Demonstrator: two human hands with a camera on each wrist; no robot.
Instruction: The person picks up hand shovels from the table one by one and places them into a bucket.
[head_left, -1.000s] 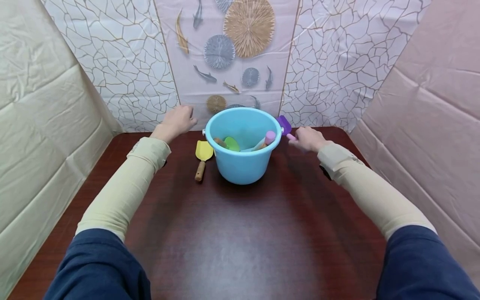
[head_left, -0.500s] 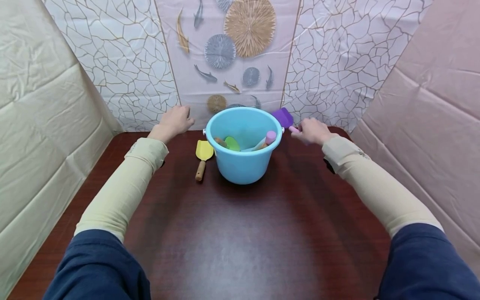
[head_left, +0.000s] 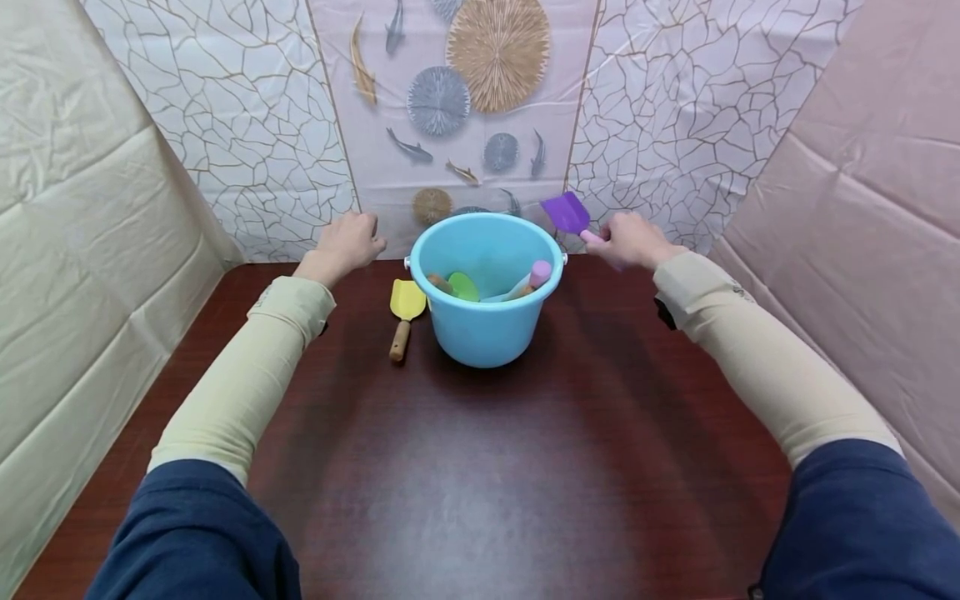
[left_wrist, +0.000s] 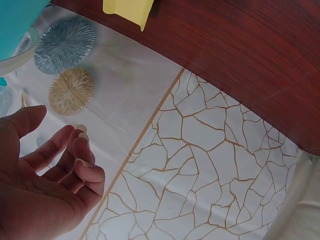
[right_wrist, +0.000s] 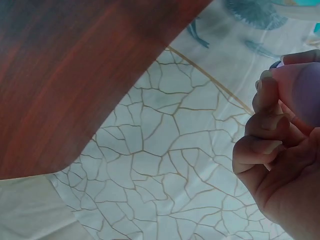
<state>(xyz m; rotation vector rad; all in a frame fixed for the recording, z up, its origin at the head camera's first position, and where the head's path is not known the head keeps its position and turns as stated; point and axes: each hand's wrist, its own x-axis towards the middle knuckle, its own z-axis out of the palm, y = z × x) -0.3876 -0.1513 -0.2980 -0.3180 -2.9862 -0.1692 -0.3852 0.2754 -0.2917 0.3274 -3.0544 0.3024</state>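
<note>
A light blue bucket (head_left: 486, 333) stands at the back middle of the table. Inside it lie a green piece (head_left: 463, 287) and a pink-ended handle (head_left: 540, 273), partly hidden by the rim. To the bucket's right, my right hand (head_left: 636, 240) grips the pink handle of a toy shovel (head_left: 566, 213) with a purple blade, raised above rim height. In the right wrist view that handle (right_wrist: 292, 87) sits between thumb and fingers. My left hand (head_left: 347, 243) hovers left of the bucket, its fingers (left_wrist: 90, 175) loosely bent around nothing.
A yellow toy shovel (head_left: 408, 302) with a wooden handle lies on the dark red table (head_left: 450, 467), just left of the bucket. A patterned cloth (head_left: 262, 125) hangs behind the table. Pale cloths enclose both sides.
The right hand has lifted the purple shovel up and slightly right, so its blade now shows whole beside the bucket. The left hand has shifted slightly left. The bucket stays put.
</note>
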